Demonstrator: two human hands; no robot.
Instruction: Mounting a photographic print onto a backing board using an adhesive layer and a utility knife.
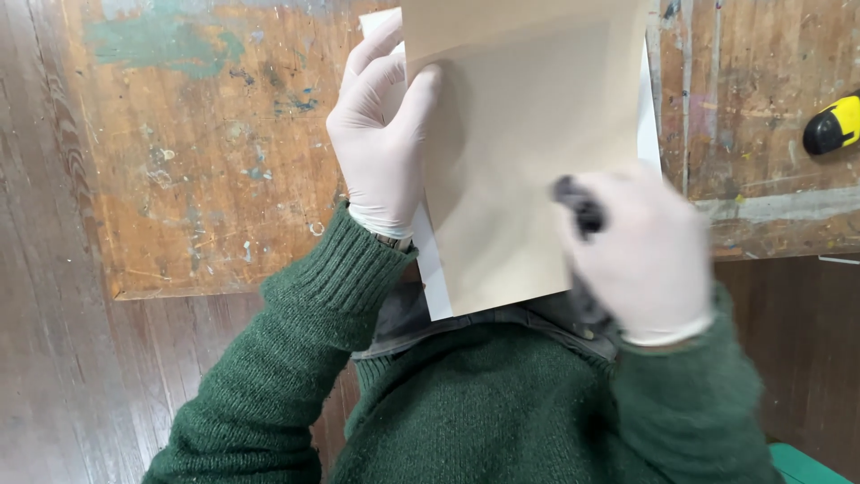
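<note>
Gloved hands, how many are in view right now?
2. The left hand grips the tan sheet at its left edge; the right hand, blurred, is at the sheet's lower right, holding something dark.

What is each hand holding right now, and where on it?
The left hand grips the tan board by its left edge. The right hand, blurred, holds a small dark object against the board's lower right.

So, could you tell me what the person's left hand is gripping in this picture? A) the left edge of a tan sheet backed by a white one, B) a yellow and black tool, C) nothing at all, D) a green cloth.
A: the gloved left hand clasps the left edge of the tan sheet, with the white sheet showing behind it.
</note>
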